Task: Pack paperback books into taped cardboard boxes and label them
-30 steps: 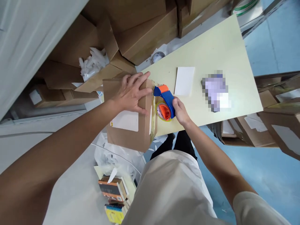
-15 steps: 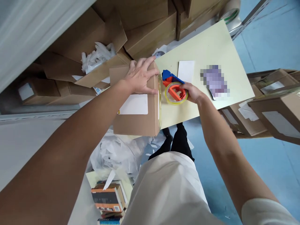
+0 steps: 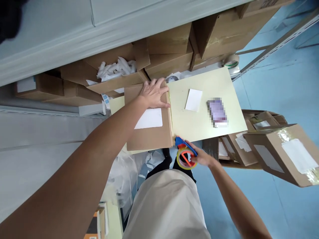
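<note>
A closed cardboard box (image 3: 149,138) with a white label (image 3: 151,119) lies on the pale yellow table (image 3: 211,83). My left hand (image 3: 155,94) lies on top of it, fingers spread, the tips at its right edge. Clear tape runs along the box's right side. My right hand (image 3: 200,156) grips the handle of a blue and red tape dispenser (image 3: 179,142), which carries a yellowish tape roll. The dispenser's head is at the box's near right corner, just past the table's front edge.
A white card (image 3: 193,100) and a blurred-out purple item (image 3: 217,112) lie on the table. Behind it, a shelf holds several cardboard boxes (image 3: 169,64). More labelled boxes (image 3: 261,149) stand at right. A white plastic bag (image 3: 122,176) is below the table.
My right hand has drawn the tape dispenser toward my body, along the box's right side to its near corner. My left hand stays on the box. The camera view has shifted.
</note>
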`<state>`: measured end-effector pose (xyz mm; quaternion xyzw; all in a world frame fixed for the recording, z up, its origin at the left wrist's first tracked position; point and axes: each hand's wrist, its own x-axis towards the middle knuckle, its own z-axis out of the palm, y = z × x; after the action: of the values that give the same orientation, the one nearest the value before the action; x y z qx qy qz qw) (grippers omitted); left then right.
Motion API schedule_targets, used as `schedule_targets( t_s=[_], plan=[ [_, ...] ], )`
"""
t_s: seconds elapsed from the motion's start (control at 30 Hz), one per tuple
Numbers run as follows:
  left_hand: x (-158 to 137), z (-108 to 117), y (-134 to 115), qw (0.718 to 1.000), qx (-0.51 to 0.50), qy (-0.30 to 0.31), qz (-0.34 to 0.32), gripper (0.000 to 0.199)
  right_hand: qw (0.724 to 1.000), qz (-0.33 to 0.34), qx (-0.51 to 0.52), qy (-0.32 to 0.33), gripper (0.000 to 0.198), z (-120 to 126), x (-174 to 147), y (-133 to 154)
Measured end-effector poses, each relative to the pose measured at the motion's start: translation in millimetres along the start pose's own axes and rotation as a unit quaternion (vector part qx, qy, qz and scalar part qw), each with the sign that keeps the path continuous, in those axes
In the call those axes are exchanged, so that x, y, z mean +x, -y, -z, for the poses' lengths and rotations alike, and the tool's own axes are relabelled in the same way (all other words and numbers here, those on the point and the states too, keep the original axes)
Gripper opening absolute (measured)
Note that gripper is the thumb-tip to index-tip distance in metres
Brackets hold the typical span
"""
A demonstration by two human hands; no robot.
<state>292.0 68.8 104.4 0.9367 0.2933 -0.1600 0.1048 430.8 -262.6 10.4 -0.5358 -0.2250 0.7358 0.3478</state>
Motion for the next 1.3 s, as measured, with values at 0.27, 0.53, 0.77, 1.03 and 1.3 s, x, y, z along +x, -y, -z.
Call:
schedule_targets(
  t_s=[0.27,0.53,0.77,1.03,1.3],
  plan=[
    [-8.8,0.1,32.8,0.99,-0.012,-0.044,0.134,0.098,0.98,0.036,0.148,-0.128,0.088,-28.6,11.2,-9.5],
    [-47.0,-9.5,43.7,0.902,-0.125,-0.073,0.407,0.114,0.983,0.106,0.096,-0.114,0.04,58.7,110.9,121.6],
    [-46.5,-15.5,3.4,0.993,-0.03,-0.062,0.093,0.11,0.976,0.134,0.08,-0.154,0.048,54.5,133.7,148.3],
    [-44.0,-18.8,6.8,0.992,-0.026,-0.054,0.111,0.107,0.97,0.149,-0.013,-0.19,0.05,46.1,78.4,97.7],
    [-37.9,-21.0,4.8,0.988,-0.047,-0.09,0.118,0.102,0.975,0.082,0.021,-0.203,0.082,-47.4,-2.7,-26.0]
  ],
)
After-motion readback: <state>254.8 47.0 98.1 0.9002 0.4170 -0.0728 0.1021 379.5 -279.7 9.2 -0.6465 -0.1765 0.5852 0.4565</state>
